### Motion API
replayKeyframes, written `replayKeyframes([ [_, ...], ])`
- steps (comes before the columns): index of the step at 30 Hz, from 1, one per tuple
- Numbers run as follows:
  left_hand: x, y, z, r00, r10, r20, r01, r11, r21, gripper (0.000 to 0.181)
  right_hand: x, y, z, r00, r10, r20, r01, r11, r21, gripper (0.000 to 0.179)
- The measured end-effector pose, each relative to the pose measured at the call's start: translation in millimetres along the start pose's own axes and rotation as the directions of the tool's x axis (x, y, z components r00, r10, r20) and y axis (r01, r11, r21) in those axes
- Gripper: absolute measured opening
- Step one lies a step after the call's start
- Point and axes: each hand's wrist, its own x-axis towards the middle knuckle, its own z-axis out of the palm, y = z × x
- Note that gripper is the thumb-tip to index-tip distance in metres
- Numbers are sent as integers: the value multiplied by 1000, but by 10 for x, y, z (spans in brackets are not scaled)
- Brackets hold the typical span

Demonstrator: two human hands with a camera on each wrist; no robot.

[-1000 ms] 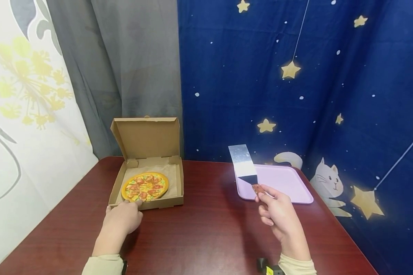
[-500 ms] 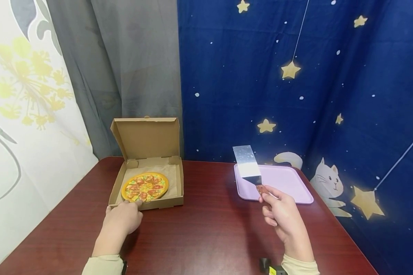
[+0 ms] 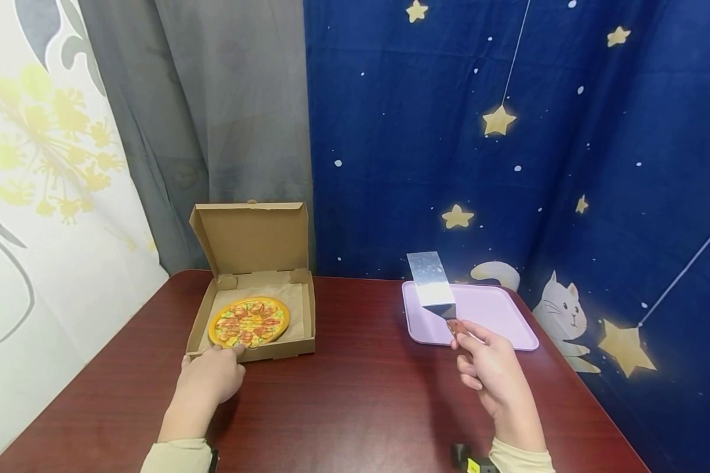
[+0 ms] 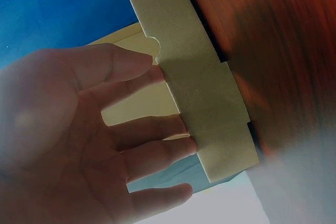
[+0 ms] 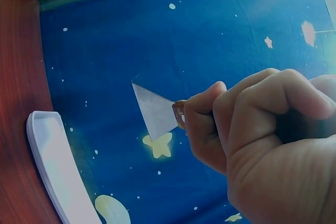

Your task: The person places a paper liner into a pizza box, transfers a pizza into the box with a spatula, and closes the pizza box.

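Observation:
A brown cardboard pizza box [image 3: 254,242] stands with its lid up on the left of the table in the head view. Inside, on brown paper, lies a round toy-like pizza [image 3: 249,322]. My left hand [image 3: 210,378] rests at the box's front wall [image 4: 205,82]; in the left wrist view its fingers stretch out, with fingertips over the wall's top edge. On the right, my right hand [image 3: 496,371] grips the reddish-brown handle of a metal spatula [image 3: 430,279]. The spatula's blade is raised above the table, pointing away and upward, with nothing on it.
Behind and below the spatula, a pale purple tray [image 3: 491,312] lies on the dark red wooden table [image 3: 343,401]. A grey curtain [image 3: 254,98] and a blue star-patterned curtain [image 3: 390,131] hang along the table's back edge.
My right hand has shifted to the right with the spatula, whose blade now overlaps more of the tray in view. My left hand, the box and the pizza have stayed put.

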Motion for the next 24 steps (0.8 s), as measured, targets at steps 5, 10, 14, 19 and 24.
replayKeyframes([
  [5, -4, 5, -1, 1000, 2, -6, -2, 1000, -1, 47, -6, 23, -37, 1000, 0, -8, 0, 1000, -13, 47],
  [10, -8, 8, 0, 1000, 3, -9, -3, 1000, -1, 47, -9, 46, -76, 1000, 5, -16, -5, 1000, -28, 47],
  [14, -11, 7, 2, 1000, 3, -4, -3, 1000, -2, 46, -9, 56, -104, 999, 20, -27, -21, 999, -35, 47],
  [19, -11, 4, 8, 1000, 4, -3, -4, 1000, 3, 46, -18, 72, -143, 999, 31, -30, -33, 999, -42, 49],
  [24, -11, 5, 9, 1000, 7, -7, -6, 1000, 6, 46, -19, 95, -180, 999, 36, -32, -38, 998, -50, 48],
])
